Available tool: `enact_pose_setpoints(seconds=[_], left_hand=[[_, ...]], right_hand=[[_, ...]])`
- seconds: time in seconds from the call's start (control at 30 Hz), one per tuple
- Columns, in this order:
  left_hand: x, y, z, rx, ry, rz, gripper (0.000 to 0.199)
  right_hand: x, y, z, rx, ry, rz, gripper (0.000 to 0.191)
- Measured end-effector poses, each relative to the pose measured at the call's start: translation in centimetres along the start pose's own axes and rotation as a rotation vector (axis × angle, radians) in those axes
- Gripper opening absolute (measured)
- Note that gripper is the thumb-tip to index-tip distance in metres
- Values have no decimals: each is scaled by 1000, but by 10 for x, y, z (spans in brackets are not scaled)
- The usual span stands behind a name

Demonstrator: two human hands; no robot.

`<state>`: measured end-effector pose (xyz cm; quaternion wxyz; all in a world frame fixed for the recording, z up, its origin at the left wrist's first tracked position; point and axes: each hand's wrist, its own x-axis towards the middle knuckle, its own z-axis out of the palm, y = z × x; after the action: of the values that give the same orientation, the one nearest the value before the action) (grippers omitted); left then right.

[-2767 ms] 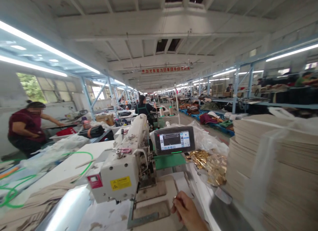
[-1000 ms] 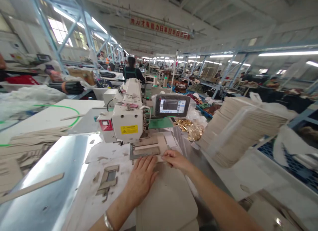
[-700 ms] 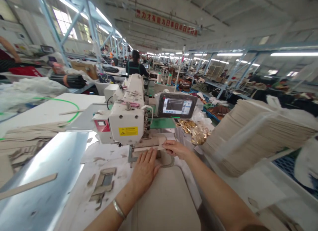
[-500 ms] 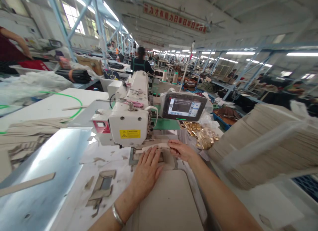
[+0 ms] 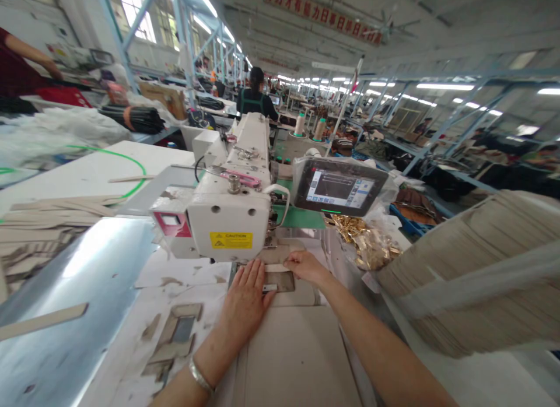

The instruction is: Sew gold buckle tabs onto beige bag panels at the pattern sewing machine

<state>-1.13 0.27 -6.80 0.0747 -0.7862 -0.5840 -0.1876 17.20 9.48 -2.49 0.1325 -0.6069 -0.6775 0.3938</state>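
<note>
My left hand (image 5: 245,296) lies flat on the work under the head of a white sewing machine (image 5: 230,214), its fingers stretched toward the machine. Between my hands runs a narrow beige strip (image 5: 277,268), partly covered by the left fingertips. Closed in a pinch, my right hand (image 5: 307,267) has the strip's right end. Just below the strip is a rectangular opening (image 5: 285,282) with a small pale metal-like piece (image 5: 269,288) at its left. A large beige panel (image 5: 295,351) lies flat in front of me. The needle area is hidden.
A control screen (image 5: 339,188) stands right of the machine head, above a plastic bag of gold-coloured metal parts (image 5: 365,241). Tall stacked beige panels (image 5: 476,273) lean at right. Loose beige strips (image 5: 56,220) lie at left, near a cut frame-shaped piece (image 5: 175,337). A co-worker (image 5: 256,98) sits beyond.
The strip, bowed upward before, now lies flatter and straighter. My right hand has moved left and closer to my left hand. The camera view has shifted slightly.
</note>
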Motion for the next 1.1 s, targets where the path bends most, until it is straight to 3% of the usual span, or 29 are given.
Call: enact_pose_setpoints(seconds=[0.23,0.47,0.67,0.8,0.97,1.1], left_hand=[[-4,-6,11,0,82,33,53],[-8,-13,27,84,183,127,44],[0,-9,13,46,94,76,43],[10,2,-2,-72,4,139,39],[17,12,-2,-158,-55,139,41],[15,12,1,-173,-46,135,40]], right_hand=[[-5,-7,3,-260,96,-44,17],[12,-3,2,-195,75,-74,10],[19,-1,4,-92,3,-3,16],[12,-8,2,-138,-15,-6,20],[-5,-13,-6,-120,11,-3,2],[-16,-14,-10,-95,81,59,23]])
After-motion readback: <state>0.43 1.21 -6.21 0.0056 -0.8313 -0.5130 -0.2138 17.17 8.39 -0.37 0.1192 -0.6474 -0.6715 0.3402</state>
